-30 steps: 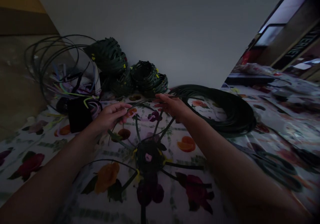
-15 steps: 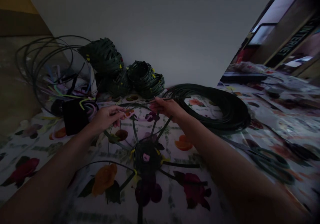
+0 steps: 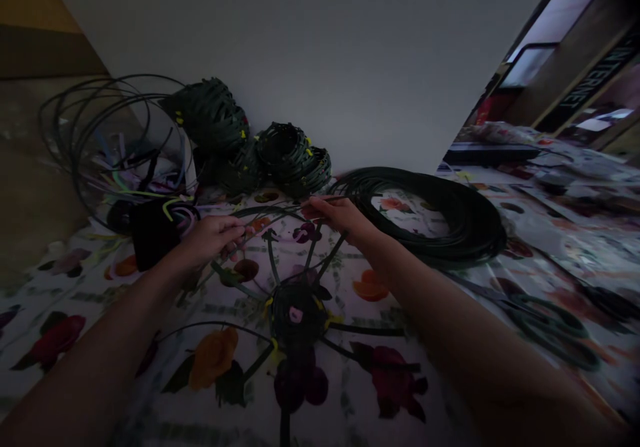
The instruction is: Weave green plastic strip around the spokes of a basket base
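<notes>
A small dark woven basket base [image 3: 300,330] lies on the flowered tablecloth, its flat dark strips spreading outward like spokes. Yellow ties mark its rim, and a pink bit shows at its centre. Beyond it, my left hand [image 3: 215,237] is closed in a pinch on a thin dark strip [image 3: 274,219]. The strip stretches across to my right hand [image 3: 335,214], whose thumb and fingers also pinch it. Both hands are raised above the far spokes. Dim light hides the exact fingertip contact.
Several dark woven baskets [image 3: 210,117] stand against the white wall [image 3: 350,67]. A large coil of dark strip [image 3: 470,227] lies right of my right hand. Green-handled scissors [image 3: 555,334] rest beyond my right forearm. A black box [image 3: 153,234] and loose coloured strips are at left.
My left hand has shifted slightly, and the strip between the hands shows more plainly. The right hand keeps its pinch. The whole view has moved a little.
</notes>
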A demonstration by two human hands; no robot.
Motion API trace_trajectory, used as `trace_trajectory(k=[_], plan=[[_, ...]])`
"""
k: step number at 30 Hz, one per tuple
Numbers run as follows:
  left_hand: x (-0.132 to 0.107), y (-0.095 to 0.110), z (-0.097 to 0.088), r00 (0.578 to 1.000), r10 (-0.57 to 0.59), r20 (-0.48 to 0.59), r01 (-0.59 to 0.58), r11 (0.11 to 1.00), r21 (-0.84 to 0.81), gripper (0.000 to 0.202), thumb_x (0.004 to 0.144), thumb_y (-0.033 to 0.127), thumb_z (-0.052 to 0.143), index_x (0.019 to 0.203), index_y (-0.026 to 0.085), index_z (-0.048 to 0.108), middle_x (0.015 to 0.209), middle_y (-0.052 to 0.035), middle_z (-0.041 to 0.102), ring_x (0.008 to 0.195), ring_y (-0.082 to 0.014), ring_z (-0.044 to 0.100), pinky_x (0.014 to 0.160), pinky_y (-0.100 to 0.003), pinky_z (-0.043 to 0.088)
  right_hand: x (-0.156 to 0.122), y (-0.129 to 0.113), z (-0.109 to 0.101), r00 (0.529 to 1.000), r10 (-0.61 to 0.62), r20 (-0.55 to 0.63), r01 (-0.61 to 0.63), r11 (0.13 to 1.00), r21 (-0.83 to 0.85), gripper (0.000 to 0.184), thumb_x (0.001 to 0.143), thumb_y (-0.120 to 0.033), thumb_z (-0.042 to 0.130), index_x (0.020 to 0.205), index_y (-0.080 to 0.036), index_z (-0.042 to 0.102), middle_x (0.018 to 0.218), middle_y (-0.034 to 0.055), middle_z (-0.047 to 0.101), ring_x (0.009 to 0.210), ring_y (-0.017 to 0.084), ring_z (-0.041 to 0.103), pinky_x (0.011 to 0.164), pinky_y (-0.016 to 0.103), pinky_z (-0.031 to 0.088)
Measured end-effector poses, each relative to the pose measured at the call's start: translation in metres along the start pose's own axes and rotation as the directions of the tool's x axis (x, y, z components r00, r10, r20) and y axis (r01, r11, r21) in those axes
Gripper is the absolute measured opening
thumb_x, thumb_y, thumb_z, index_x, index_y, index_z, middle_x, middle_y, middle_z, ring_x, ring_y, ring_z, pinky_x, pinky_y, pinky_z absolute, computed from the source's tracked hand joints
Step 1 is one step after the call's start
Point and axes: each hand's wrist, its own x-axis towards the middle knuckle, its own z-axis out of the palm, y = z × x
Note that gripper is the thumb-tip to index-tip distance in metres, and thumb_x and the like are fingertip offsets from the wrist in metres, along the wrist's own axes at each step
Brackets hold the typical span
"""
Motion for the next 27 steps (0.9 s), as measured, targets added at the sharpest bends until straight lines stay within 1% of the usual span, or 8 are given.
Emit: trace_trajectory(k=[4, 8, 10, 12, 15, 18, 22, 27], plan=[[-0.001, 0.004, 0.001, 0.999, -0.013, 0.031, 0.015, 0.999, -0.047, 0.022, 0.077, 0.040, 0.071, 0.084, 0.020, 0.075, 0.064, -0.0041, 0.069, 0.043, -0.0161, 0.060, 0.038, -0.023, 0.042, -0.001, -0.001, -0.001, 1.000, -0.014, 0.018, 0.015, 0.999, -0.035, 0.026, 0.081, -0.044, 0.073, 0.084, -0.018, 0.077, 0.094, 0.0077, 0.077, 0.081, 0.017, 0.071, 0.072, 0.027, 0.054], [-0.004, 0.012, 0.001, 0.997, -0.063, 0.053, 0.070, 0.987, -0.145, 0.022, 0.077, 0.039, 0.071, 0.083, 0.017, 0.074, 0.066, -0.0055, 0.070, 0.044, -0.0141, 0.058, 0.040, -0.022, 0.041, 0.001, 0.002, -0.001, 0.999, -0.003, 0.037, 0.002, 0.999, 0.033, 0.024, 0.083, -0.040, 0.072, 0.081, -0.017, 0.078, 0.085, 0.0074, 0.076, 0.075, 0.016, 0.071, 0.075, 0.029, 0.056], [-0.006, 0.015, 0.001, 0.991, -0.096, 0.094, 0.112, 0.977, -0.182, 0.023, 0.079, 0.038, 0.069, 0.087, 0.016, 0.074, 0.068, -0.0065, 0.071, 0.045, -0.0127, 0.057, 0.040, -0.021, 0.040, 0.002, 0.003, -0.002, 0.999, 0.002, 0.048, -0.006, 0.997, 0.076, 0.022, 0.085, -0.037, 0.071, 0.081, -0.016, 0.078, 0.082, 0.0072, 0.076, 0.073, 0.015, 0.070, 0.075, 0.028, 0.057], [-0.009, 0.017, 0.002, 0.977, -0.139, 0.160, 0.170, 0.966, -0.193, 0.025, 0.082, 0.037, 0.067, 0.095, 0.016, 0.073, 0.070, -0.0064, 0.072, 0.046, -0.0121, 0.057, 0.041, -0.020, 0.040, 0.001, 0.003, -0.002, 0.997, 0.019, 0.069, -0.026, 0.994, 0.102, 0.022, 0.085, -0.035, 0.071, 0.082, -0.015, 0.078, 0.080, 0.0073, 0.075, 0.072, 0.014, 0.070, 0.073, 0.026, 0.057], [-0.014, 0.021, 0.003, 0.945, -0.184, 0.269, 0.242, 0.948, -0.204, 0.032, 0.085, 0.034, 0.065, 0.112, 0.017, 0.067, 0.070, -0.0048, 0.073, 0.045, -0.0129, 0.058, 0.043, -0.021, 0.042, -0.001, 0.001, -0.002, 0.992, 0.028, 0.119, -0.042, 0.992, 0.116, 0.021, 0.086, -0.034, 0.070, 0.088, -0.013, 0.077, 0.081, 0.0078, 0.075, 0.073, 0.014, 0.070, 0.072, 0.024, 0.057], [-0.019, 0.026, 0.006, 0.927, -0.199, 0.319, 0.279, 0.933, -0.228, 0.042, 0.086, 0.034, 0.064, 0.124, 0.017, 0.058, 0.071, -0.0049, 0.074, 0.043, -0.0144, 0.060, 0.043, -0.023, 0.044, -0.003, -0.002, -0.002, 0.988, 0.015, 0.151, -0.035, 0.991, 0.132, 0.022, 0.087, -0.033, 0.070, 0.090, -0.013, 0.077, 0.082, 0.0085, 0.076, 0.073, 0.014, 0.071, 0.071, 0.024, 0.058], [-0.024, 0.031, 0.010, 0.903, -0.233, 0.362, 0.332, 0.912, -0.242, 0.044, 0.085, 0.030, 0.062, 0.126, 0.014, 0.053, 0.064, -0.0051, 0.072, 0.040, -0.0146, 0.058, 0.041, -0.022, 0.041, -0.004, -0.002, -0.003, 0.990, 0.030, 0.140, -0.052, 0.986, 0.158, 0.020, 0.084, -0.032, 0.073, 0.083, -0.012, 0.076, 0.079, 0.0090, 0.076, 0.072, 0.015, 0.071, 0.071, 0.025, 0.059], [-0.024, 0.029, 0.013, 0.887, -0.245, 0.391, 0.356, 0.903, -0.242, 0.043, 0.085, 0.033, 0.064, 0.122, 0.014, 0.051, 0.060, -0.0034, 0.070, 0.038, -0.0132, 0.056, 0.039, -0.021, 0.039, -0.003, 0.001, -0.006, 0.981, 0.014, 0.192, -0.039, 0.991, 0.129, 0.027, 0.077, -0.037, 0.078, 0.089, -0.012, 0.077, 0.079, 0.0090, 0.076, 0.073, 0.017, 0.071, 0.072, 0.027, 0.058]])
